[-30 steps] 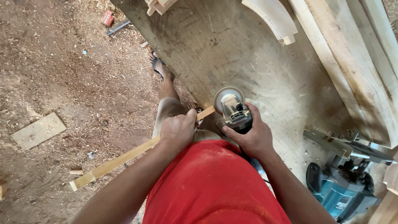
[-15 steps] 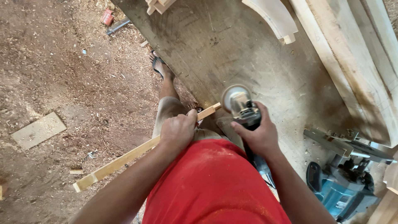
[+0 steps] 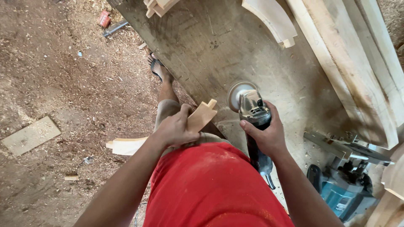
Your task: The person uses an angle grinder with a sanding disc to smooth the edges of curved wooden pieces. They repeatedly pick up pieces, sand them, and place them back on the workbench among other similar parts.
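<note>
Both arms are stretched forward; the left hand (image 3: 176, 129) and right hand (image 3: 265, 135) are each clenched in a grip.

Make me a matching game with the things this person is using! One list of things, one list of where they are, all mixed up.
Things:
1. wooden piece
2. angle grinder
3. teal power tool
4. curved wood part

Places:
A. lying at the top of the workbench
B. in the right hand
C. in the left hand
D. at the bottom right corner

Pairs: 1-C, 2-B, 3-D, 4-A
</note>
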